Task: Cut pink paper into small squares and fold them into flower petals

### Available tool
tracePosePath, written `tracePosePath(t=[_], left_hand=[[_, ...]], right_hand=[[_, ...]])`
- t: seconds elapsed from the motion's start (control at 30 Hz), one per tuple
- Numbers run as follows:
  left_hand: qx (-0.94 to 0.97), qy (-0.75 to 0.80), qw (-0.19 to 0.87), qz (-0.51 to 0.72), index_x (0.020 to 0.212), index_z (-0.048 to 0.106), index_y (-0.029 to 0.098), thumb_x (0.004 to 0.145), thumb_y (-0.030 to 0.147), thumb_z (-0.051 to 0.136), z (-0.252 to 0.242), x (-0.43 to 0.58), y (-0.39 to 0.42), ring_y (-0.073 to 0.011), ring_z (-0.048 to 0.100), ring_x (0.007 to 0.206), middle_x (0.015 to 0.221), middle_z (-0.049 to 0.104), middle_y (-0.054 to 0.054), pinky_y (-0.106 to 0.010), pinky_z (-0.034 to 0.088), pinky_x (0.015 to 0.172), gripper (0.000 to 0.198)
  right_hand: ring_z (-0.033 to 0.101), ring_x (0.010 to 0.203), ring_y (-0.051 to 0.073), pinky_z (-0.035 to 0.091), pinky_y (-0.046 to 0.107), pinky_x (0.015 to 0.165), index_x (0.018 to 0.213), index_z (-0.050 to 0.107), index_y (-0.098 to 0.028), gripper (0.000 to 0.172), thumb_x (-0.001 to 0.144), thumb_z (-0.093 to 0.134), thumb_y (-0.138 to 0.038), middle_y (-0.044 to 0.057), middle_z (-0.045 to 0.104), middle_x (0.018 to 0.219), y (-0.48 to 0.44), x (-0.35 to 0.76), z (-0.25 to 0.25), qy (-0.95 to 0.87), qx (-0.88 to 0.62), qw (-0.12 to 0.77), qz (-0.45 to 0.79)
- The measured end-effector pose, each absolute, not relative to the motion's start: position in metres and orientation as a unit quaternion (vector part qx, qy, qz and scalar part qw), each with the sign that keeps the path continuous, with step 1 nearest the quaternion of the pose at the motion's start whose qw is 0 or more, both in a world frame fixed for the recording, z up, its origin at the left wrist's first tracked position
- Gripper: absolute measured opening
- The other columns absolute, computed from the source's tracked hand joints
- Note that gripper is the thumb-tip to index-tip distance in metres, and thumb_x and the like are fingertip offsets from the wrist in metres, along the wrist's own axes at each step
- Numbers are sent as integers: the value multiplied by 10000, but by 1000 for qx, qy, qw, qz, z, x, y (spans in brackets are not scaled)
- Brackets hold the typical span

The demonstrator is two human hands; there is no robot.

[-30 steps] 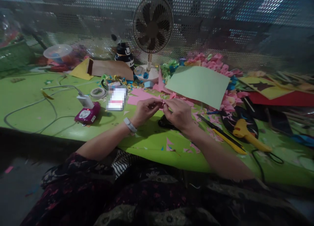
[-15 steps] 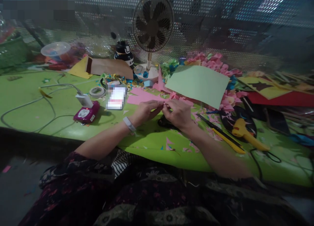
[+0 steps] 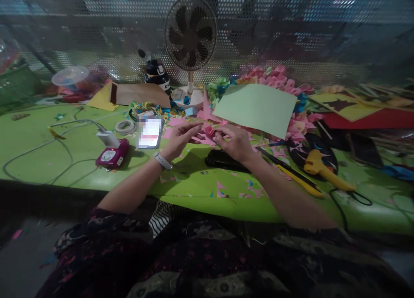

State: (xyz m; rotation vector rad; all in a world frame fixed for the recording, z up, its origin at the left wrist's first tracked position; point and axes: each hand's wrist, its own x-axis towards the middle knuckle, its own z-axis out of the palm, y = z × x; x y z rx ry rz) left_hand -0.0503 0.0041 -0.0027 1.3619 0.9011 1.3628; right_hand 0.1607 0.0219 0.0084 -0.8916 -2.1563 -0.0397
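Note:
Between my hands is a small folded piece of pink paper [image 3: 209, 129]. My right hand [image 3: 235, 142] pinches its right side between thumb and fingertips. Just left of it, my left hand [image 3: 181, 137] has its fingers stretched out, the tips close to the paper; whether they touch it is hard to make out. Flat pink paper pieces [image 3: 173, 122] lie on the green table [image 3: 184, 186] behind my left hand. A dark object [image 3: 223, 159], its kind unclear, rests below my right hand.
Around are a phone [image 3: 149, 133], tape roll [image 3: 125, 127], purple power adapter [image 3: 112, 155] with cable, fan [image 3: 190, 35], light green sheet [image 3: 257, 108] and pink paper flowers [image 3: 274, 78]. On the right lie a yellow box cutter [image 3: 300, 180] and a yellow glue gun [image 3: 326, 170] with its cord.
My hands have moved apart slightly from a joint pinch on the pink paper. The left fingers have straightened, and the folded pink piece now shows between the hands. The view has shifted a little.

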Motion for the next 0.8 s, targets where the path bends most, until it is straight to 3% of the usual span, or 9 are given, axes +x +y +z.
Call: tracePosePath(t=[0.17,0.47,0.6,0.8], left_hand=[[545,371,504,558,946,751,165,774,521,788,-5,-50,6,-180,756,767,848,771,-66,-271,627,616,397],[553,365,503,555,985,762,156,773,429,800,-4,-51,7,-141,735,695,821,764,-55,-235,612,619,347],[619,355,439,546,1213,709,168,777,312,779,-8,-52,8,-132,734,761,928,770,-60,-216,603,660,465],[736,361,280,499,1120,749,125,877,277,677,-19,-53,12,-164,723,875,1059,768,-133,-216,585,659,296]], right_hand=[[733,811,224,596,378,740,985,762,-160,251,930,534,-248,108,792,966,21,160,7,-855,-326,403,0],[728,853,227,586,365,757,996,756,-137,262,949,514,-224,123,787,963,20,160,8,-865,-303,398,-36],[710,860,249,563,397,809,963,757,-132,270,958,500,-216,126,780,917,18,159,10,-885,-295,337,-123],[668,882,251,482,484,979,984,753,-127,258,962,505,-197,134,766,975,15,159,13,-910,-284,255,-164]])
